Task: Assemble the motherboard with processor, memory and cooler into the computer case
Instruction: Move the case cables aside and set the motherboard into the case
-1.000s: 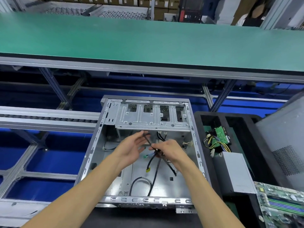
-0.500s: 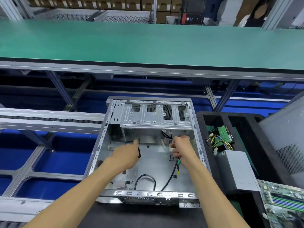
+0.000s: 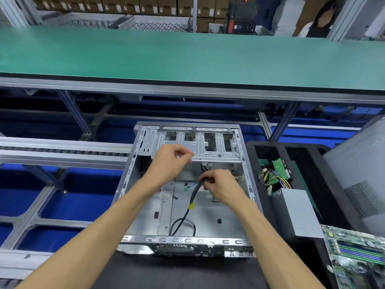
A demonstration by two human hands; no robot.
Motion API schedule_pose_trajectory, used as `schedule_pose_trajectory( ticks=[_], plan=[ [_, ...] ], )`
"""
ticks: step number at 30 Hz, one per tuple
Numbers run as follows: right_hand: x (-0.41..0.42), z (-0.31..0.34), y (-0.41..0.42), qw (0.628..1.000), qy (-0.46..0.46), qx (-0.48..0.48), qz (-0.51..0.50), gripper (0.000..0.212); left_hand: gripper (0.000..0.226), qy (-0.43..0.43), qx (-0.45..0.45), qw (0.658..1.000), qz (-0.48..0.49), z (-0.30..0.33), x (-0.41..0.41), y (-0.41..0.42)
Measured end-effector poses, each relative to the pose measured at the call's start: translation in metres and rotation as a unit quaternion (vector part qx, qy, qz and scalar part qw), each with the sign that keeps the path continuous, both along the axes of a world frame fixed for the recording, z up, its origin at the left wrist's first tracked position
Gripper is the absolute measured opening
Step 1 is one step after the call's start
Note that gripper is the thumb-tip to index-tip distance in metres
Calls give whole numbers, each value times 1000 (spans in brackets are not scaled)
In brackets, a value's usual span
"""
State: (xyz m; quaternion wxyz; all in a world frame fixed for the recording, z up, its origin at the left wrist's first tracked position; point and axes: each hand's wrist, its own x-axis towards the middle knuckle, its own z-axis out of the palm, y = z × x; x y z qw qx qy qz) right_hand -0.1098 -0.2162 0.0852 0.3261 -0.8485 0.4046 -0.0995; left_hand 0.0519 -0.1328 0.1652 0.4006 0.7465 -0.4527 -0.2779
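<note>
Overhead, a long green worktop spans the far side. Nearer, an open metal computer case lies on its side on a dark mat, its floor bare apart from a black cable bundle with a yellow tag. Right of the case, a black tray holds a grey power supply with coloured wires and a green circuit board. At the near right corner lies the motherboard — no writing is legible. The right hand pinches the cable bundle; the left hand hovers at the drive cage, fingers curled — whether it holds anything cannot be told.
</note>
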Motion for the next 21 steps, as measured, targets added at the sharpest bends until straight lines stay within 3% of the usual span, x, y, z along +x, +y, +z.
schedule_pose_trajectory(
  ticks=[4, 6, 8, 10, 11, 12, 13, 15, 16, 18, 19, 21],
  plan=[
    [1, 5, -1, 988, 36, -117, 94, 22, 39, 200, 5, 979, -23, 18, -20, -13],
    [-3, 3, -2, 979, 39, -175, 101, 20, 38, 376, 21, 926, -36, 23, -30, -20],
    [-7, 0, 1, 973, 28, -198, 113, 22, 41, 538, 29, 842, -31, 26, -36, -26],
    [-10, -1, 3, 976, 1, -189, 109, 31, 47, 626, 17, 780, -22, 27, -42, -31],
    [-9, -1, 3, 971, -2, -214, 110, 31, 48, 624, 14, 781, -26, 27, -44, -34],
    [-8, -1, 3, 960, 8, -251, 122, 26, 45, 579, 14, 814, -33, 27, -47, -36],
    [-8, 0, 3, 952, 19, -276, 132, 22, 40, 486, 20, 872, -44, 26, -49, -37],
    [-7, 4, 3, 948, 23, -286, 136, 20, 21, 198, 22, 979, -51, 20, -50, -39],
    [-8, 6, 4, 949, 17, -284, 132, 20, 12, 40, 16, 998, -45, 17, -50, -40],
    [-8, 9, 7, 954, 6, -274, 121, 18, 18, -188, 5, 981, -49, 11, -53, -43],
    [-7, 11, 8, 956, 0, -273, 112, 18, 27, -244, 10, 967, -68, 7, -57, -46],
    [-5, 14, 11, 962, 2, -258, 90, 14, 38, -265, 37, 955, -126, 1, -62, -52]
  ],
)
